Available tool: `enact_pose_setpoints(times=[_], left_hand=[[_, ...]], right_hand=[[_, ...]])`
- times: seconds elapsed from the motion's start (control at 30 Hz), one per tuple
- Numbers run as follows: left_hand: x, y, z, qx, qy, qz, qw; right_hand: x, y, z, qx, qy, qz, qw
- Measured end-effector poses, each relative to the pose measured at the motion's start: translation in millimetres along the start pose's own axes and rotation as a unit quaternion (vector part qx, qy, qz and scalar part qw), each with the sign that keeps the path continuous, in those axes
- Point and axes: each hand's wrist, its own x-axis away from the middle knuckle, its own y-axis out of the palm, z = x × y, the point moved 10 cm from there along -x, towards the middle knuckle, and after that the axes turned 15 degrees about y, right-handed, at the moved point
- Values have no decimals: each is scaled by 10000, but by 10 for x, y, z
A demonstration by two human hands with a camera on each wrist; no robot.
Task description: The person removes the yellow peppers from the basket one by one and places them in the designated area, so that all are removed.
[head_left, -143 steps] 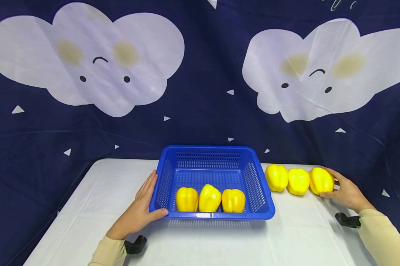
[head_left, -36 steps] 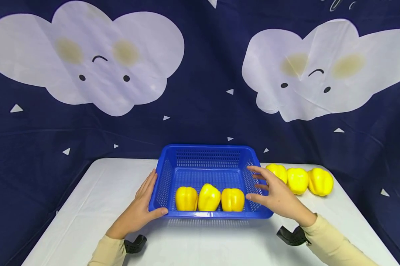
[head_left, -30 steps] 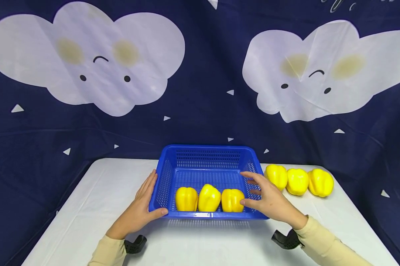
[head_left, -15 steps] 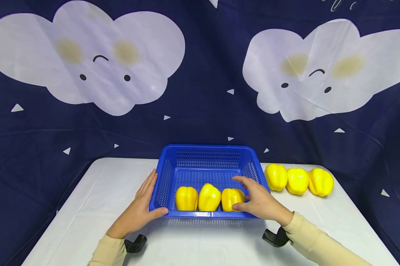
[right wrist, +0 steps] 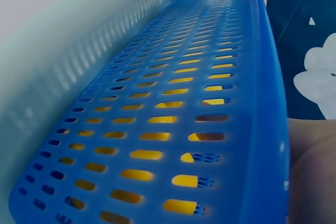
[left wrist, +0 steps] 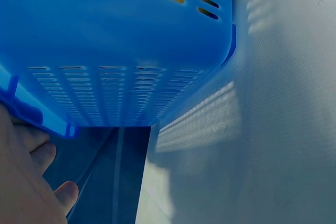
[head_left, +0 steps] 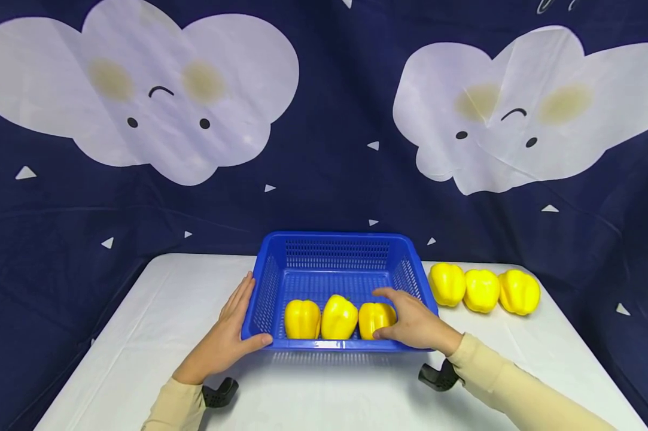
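Observation:
A blue plastic basket (head_left: 331, 236) stands on the white table. Along its front wall sit three yellow bell peppers, the left one (head_left: 302, 319), the middle one (head_left: 338, 318) and the right one (head_left: 373, 316). My right hand (head_left: 417, 323) reaches over the front right rim, thumb before the right pepper and fingers curved behind it. In the right wrist view the basket wall (right wrist: 210, 77) hides most of that grip. My left hand (head_left: 221, 347) rests against the basket's left side, fingers straight, thumb on the front rim; in the left wrist view its fingertips (left wrist: 43, 156) show beside the rim.
Three more yellow bell peppers stand in a row right of the basket: one near it (head_left: 446, 284), one in the middle (head_left: 482, 291) and one outermost (head_left: 519, 292). A dark blue cloth with clouds (head_left: 334, 149) hangs behind the table (head_left: 313, 401).
My right hand has left the outermost pepper in the outside row, moved left over the basket and closed around the right pepper inside. My left hand has stayed at the basket.

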Motion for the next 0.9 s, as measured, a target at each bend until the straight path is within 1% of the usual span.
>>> enact_pose_setpoints(times=[0.1,0.23,0.3,0.47,0.67,0.9], left_hand=[[-6,-4,-3,-20,-20,-6,10000],[-12,-11,-6,-42,-12,3,10000],[-14,-10,-4,-40,2,6,10000],[-18,-10,0,-47,28,18,10000],[-16,-6,-5,-64,23,26,10000],[0,11,-24,-83,-92,-20,9999]], right_hand=[[-7,13,-8,53,-26,-81,9999],[-9,18,-49,139,-272,-103,9995],[-15,22,-58,178,-327,-106,9993],[-48,60,-34,180,-164,-241,9994],[-80,99,-18,300,-2,-386,9988],[-102,137,-22,308,125,-483,9983]])
